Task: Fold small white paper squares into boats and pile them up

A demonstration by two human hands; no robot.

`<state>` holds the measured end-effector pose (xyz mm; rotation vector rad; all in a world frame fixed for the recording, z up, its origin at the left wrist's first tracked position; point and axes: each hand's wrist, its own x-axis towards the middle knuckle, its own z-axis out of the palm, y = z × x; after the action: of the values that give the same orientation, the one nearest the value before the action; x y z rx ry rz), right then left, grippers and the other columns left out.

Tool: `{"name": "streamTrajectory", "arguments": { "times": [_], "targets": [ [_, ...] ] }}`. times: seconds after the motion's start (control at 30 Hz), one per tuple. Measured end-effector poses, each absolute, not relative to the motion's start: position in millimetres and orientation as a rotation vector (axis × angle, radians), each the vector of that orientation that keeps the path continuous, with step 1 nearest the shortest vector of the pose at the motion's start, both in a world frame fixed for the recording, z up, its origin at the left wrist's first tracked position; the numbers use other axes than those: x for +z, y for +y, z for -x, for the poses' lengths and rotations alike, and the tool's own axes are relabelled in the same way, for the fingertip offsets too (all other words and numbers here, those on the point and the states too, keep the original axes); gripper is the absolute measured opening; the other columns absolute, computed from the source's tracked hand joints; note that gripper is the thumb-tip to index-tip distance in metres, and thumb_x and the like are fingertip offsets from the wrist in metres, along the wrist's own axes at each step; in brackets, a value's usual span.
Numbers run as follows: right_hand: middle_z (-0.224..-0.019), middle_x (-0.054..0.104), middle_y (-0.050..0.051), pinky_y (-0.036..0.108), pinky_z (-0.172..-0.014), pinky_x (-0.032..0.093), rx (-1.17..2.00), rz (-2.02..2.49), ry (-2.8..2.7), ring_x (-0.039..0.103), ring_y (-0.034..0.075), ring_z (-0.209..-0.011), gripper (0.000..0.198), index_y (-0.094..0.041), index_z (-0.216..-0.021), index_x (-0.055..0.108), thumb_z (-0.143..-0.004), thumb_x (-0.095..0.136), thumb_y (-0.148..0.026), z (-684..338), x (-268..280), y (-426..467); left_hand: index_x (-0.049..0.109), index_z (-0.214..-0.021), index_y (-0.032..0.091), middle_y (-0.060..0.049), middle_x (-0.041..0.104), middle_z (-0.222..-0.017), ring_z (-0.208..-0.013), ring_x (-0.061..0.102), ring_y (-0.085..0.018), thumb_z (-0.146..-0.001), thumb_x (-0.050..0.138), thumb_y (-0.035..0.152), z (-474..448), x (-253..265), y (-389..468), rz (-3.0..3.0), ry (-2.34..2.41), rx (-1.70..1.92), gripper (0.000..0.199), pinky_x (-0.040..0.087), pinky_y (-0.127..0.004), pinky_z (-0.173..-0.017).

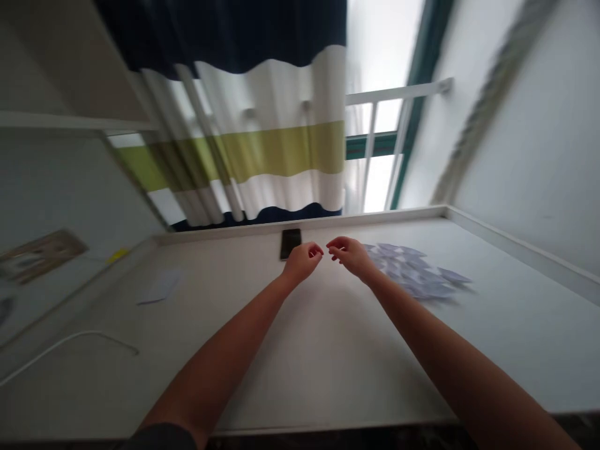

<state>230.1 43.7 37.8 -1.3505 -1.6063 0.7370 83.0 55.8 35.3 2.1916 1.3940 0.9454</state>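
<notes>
Both my hands hover over the white desk, close together with a small gap between the fingertips. My left hand has its fingers loosely curled and apart, and no object shows in it. A dark phone-like rectangle lies just behind that hand. Opposite it, my right hand is half curled, thumb and fingers apart, with nothing visible between them. Beside the right wrist spreads a pile of folded white paper pieces, partly covered by the hand and blurred.
On the left lie a white sheet of paper and a white cable. A raised rim borders the desk at the back. Behind it hang striped curtains by a window with a white railing.
</notes>
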Motion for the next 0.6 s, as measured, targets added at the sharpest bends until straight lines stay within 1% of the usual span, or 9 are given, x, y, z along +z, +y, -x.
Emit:
{"name": "streamTrajectory", "arguments": {
  "times": [0.07, 0.13, 0.27, 0.4, 0.5, 0.6],
  "targets": [
    [-0.070, 0.062, 0.003, 0.021, -0.052, 0.043, 0.847, 1.285, -1.673, 0.059, 0.011, -0.056, 0.015, -0.015, -0.077, 0.060, -0.069, 0.049, -0.020, -182, 31, 52, 0.061, -0.068, 0.016, 0.001, 0.058, -0.060, -0.056, 0.049, -0.010, -0.071, 0.045, 0.028, -31, 30, 52, -2.133, 1.525, 0.973, 0.021, 0.037, -0.022, -0.055],
    [-0.070, 0.063, 0.003, 0.021, -0.051, 0.043, 0.929, 1.235, -1.753, 0.059, 0.011, -0.057, 0.014, -0.015, -0.077, 0.060, -0.068, 0.050, -0.019, -135, 24, 58, 0.060, -0.065, 0.016, 0.000, 0.058, -0.060, -0.057, 0.050, -0.011, -0.072, 0.045, 0.030, 19, 25, 47, -2.055, 1.664, 1.018, 0.022, 0.037, -0.022, -0.056],
    [-0.067, 0.062, 0.004, 0.021, -0.049, 0.045, 1.087, 1.134, -1.861, 0.060, 0.013, -0.059, 0.013, -0.015, -0.076, 0.059, -0.069, 0.049, -0.017, -48, 15, 62, 0.060, -0.069, 0.016, 0.000, 0.061, -0.067, -0.063, 0.052, -0.010, -0.071, 0.047, 0.026, 104, 19, 34, -1.905, 1.866, 1.114, 0.016, 0.039, -0.021, -0.060],
    [-0.064, 0.062, 0.004, 0.021, -0.049, 0.045, 1.191, 1.074, -1.920, 0.059, 0.012, -0.057, 0.013, -0.014, -0.077, 0.059, -0.069, 0.049, -0.016, 25, 8, 63, 0.060, -0.071, 0.017, 0.000, 0.061, -0.068, -0.064, 0.052, -0.010, -0.070, 0.048, 0.023, 160, 18, 23, -1.827, 2.003, 1.132, 0.013, 0.040, -0.021, -0.061],
    [-0.064, 0.062, 0.004, 0.020, -0.050, 0.044, 1.205, 1.057, -1.970, 0.058, 0.011, -0.057, 0.015, -0.014, -0.079, 0.059, -0.071, 0.048, -0.018, 68, 2, 67, 0.060, -0.075, 0.017, 0.000, 0.061, -0.070, -0.065, 0.053, -0.010, -0.071, 0.049, 0.020, 193, 17, 19, -1.783, 2.071, 1.134, 0.012, 0.041, -0.021, -0.062],
    [-0.069, 0.064, 0.004, 0.021, -0.055, 0.043, 1.089, 1.028, -2.082, 0.058, 0.011, -0.060, 0.016, -0.016, -0.081, 0.060, -0.072, 0.047, -0.019, 99, -6, 71, 0.059, -0.079, 0.017, -0.001, 0.061, -0.073, -0.069, 0.054, -0.011, -0.071, 0.050, 0.017, 227, 11, 19, -1.770, 2.174, 1.143, 0.013, 0.042, -0.023, -0.067]
  ]
}}
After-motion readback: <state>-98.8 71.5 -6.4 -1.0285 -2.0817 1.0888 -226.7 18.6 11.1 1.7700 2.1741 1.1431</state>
